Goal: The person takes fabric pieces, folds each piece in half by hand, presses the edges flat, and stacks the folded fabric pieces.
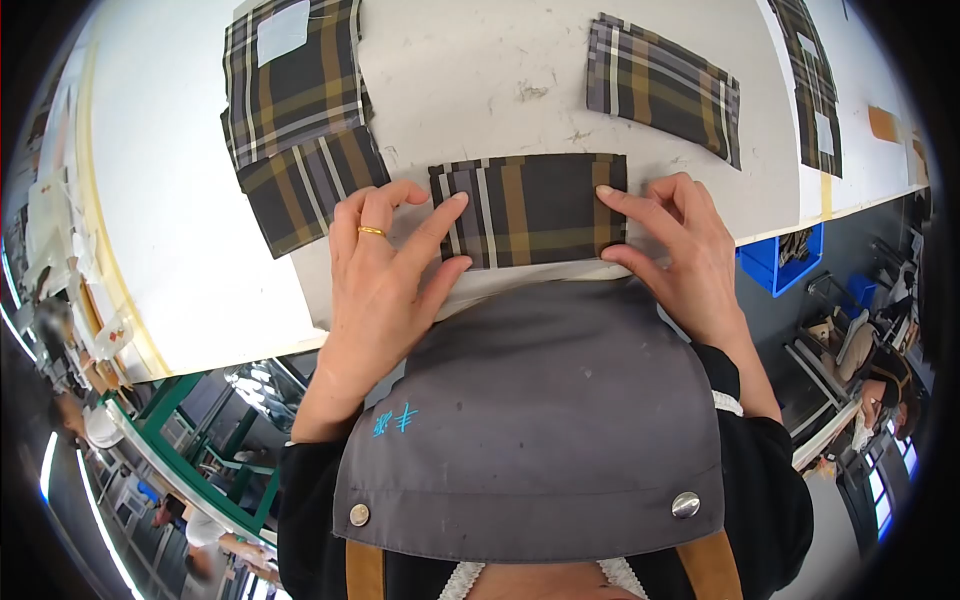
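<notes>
A folded plaid cloth piece [540, 210] lies flat at the table's front edge, between my hands. My left hand [385, 250], with a ring on one finger, rests thumb and index fingertip on the cloth's left end, its fingers apart. At the right end, the index fingertip and thumb of my right hand [680, 240] touch the edge of the cloth, the fingers spread. Neither hand is closed round the fabric. More plaid pieces lie about: a stack [300, 100] at the upper left with a pale patch on it, and a single piece [660, 90] at the upper right.
Further plaid pieces [808, 90] lie along the table's far right. The pale table [180, 220] ends just before my grey apron [540, 410]. Right of the table stands a blue bin [770, 265] with dark cloth inside. Other people are at both sides in the background.
</notes>
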The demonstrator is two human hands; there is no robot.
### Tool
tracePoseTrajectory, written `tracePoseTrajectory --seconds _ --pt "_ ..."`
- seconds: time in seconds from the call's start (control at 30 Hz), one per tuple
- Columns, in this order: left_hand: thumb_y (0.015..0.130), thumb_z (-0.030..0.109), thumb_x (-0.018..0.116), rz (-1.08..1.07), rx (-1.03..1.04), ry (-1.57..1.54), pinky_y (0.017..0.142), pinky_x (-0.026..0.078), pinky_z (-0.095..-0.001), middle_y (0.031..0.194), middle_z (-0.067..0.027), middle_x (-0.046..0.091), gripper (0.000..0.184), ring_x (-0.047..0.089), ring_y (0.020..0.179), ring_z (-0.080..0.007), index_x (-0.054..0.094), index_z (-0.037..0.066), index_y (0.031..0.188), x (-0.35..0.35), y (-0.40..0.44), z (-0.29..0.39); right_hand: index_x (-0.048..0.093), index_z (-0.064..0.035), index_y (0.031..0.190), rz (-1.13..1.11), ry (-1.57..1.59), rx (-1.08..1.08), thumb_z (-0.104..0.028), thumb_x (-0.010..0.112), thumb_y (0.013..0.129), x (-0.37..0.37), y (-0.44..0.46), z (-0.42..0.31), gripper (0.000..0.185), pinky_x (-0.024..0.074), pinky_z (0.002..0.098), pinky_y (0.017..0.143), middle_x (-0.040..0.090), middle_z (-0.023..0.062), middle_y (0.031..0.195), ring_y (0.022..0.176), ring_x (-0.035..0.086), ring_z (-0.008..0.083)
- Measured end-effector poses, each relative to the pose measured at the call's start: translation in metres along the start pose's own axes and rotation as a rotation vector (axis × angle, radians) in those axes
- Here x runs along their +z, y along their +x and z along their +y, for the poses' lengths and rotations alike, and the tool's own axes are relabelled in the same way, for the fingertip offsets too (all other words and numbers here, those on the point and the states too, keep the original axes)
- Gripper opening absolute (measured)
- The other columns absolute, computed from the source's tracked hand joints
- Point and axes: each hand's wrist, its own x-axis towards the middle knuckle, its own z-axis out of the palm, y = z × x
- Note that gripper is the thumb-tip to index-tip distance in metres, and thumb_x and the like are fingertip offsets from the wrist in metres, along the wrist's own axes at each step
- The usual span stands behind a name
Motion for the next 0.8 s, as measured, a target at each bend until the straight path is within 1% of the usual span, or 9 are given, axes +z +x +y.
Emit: tracePoseTrajectory --seconds 0.23,0.27,0.33,0.37,0.43,0.5,0.53,0.63,0.8 --pt "0.072 -0.002 0.075 -0.084 -0.017 -0.191 0.104 0.035 -0.0445 0.125 -0.0114 0.053 0.06 0.046 0.115 -0.0322 0.064 0.011 0.13 -0.009 -0.002 -0.008 0.064 -0.0145 0.128 -0.088 0.117 -0.047 -0.013 0.082 0.07 -0.015 -0.007 0.014 0.061 0.0472 0.0401 0.081 0.057 0.0062 0.107 0.095 0.055 0.0274" --pt "0.074 0.0 0.074 0.02 0.013 -0.077 0.105 0.035 -0.0458 0.133 -0.0115 0.05 0.061 0.045 0.12 -0.034 0.06 0.009 0.133 -0.007 -0.003 -0.007 0.064 -0.0145 0.128 -0.081 0.109 -0.054 -0.013 0.082 0.07 -0.016 -0.008 0.016 0.061 0.0472 0.0401 0.081 0.057 0.0062 0.107 0.095 0.055 0.0274" --pt "0.077 0.003 0.073 0.126 0.036 0.038 0.105 0.034 -0.0471 0.14 -0.0115 0.047 0.061 0.043 0.125 -0.0358 0.057 0.007 0.136 -0.001 0.0 0.001 0.058 -0.0118 0.135 0.071 0.056 -0.055 -0.019 0.082 0.073 -0.012 -0.011 0.018 0.067 0.0461 0.0422 0.095 0.058 0.0094 0.122 0.111 0.056 0.0309" --pt "0.081 0.01 0.071 0.082 0.108 0.017 0.11 0.031 -0.0477 0.147 -0.0132 0.042 0.062 0.039 0.133 -0.0369 0.052 0.004 0.139 0.006 0.005 0.008 0.058 -0.0118 0.135 0.07 0.055 -0.06 -0.019 0.082 0.073 -0.009 -0.007 0.013 0.067 0.0461 0.0422 0.095 0.058 0.0094 0.122 0.111 0.056 0.0309" --pt "0.085 0.018 0.069 0.042 0.183 -0.004 0.114 0.028 -0.0484 0.154 -0.015 0.038 0.064 0.035 0.141 -0.0379 0.048 0.0 0.142 0.025 0.013 0.018 0.047 -0.0077 0.145 0.073 -0.019 -0.412 -0.033 0.077 0.08 0.004 0.011 -0.012 0.076 0.0381 0.0443 0.11 0.049 0.0127 0.145 0.134 0.047 0.0316" --pt "0.091 0.033 0.062 -0.079 0.245 0.002 0.12 0.022 -0.0491 0.16 -0.0206 0.028 0.074 0.023 0.15 -0.0382 0.036 -0.006 0.148 0.05 0.016 0.019 0.034 -0.0046 0.152 -0.092 0.029 -0.412 -0.047 0.069 0.083 0.038 0.016 -0.017 0.088 0.0253 0.045 0.119 0.034 0.013 0.159 0.147 0.032 0.0288" --pt "0.091 0.033 0.062 -0.076 0.247 0.004 0.12 0.022 -0.0491 0.16 -0.0206 0.028 0.074 0.023 0.15 -0.0382 0.036 -0.006 0.148 0.049 0.016 0.017 0.029 -0.0033 0.154 -0.083 -0.095 -0.44 -0.055 0.068 0.08 0.043 0.015 -0.012 0.098 0.0219 0.0447 0.12 0.028 0.0122 0.162 0.149 0.028 0.0264" --pt "0.092 0.044 0.059 -0.14 0.199 0.08 0.121 0.019 -0.0483 0.16 -0.0247 0.025 0.083 0.02 0.151 -0.0372 0.03 -0.009 0.149 0.042 0.007 0.014 0.029 -0.0035 0.154 -0.105 -0.17 -0.311 -0.057 0.07 0.075 0.029 0.006 0.0 0.104 0.019 0.045 0.121 0.028 0.0121 0.162 0.15 0.027 0.0264" --pt "0.092 0.056 0.058 0.01 0.057 0.079 0.121 0.017 -0.0525 0.161 -0.0278 0.02 0.097 0.017 0.151 -0.0412 0.023 -0.011 0.151 0.045 -0.01 0.01 0.028 -0.0026 0.154 -0.03 -0.268 -0.218 -0.054 0.075 0.071 0.022 -0.007 0.009 0.108 0.0213 0.0472 0.12 0.029 0.0113 0.162 0.15 0.027 0.0278"
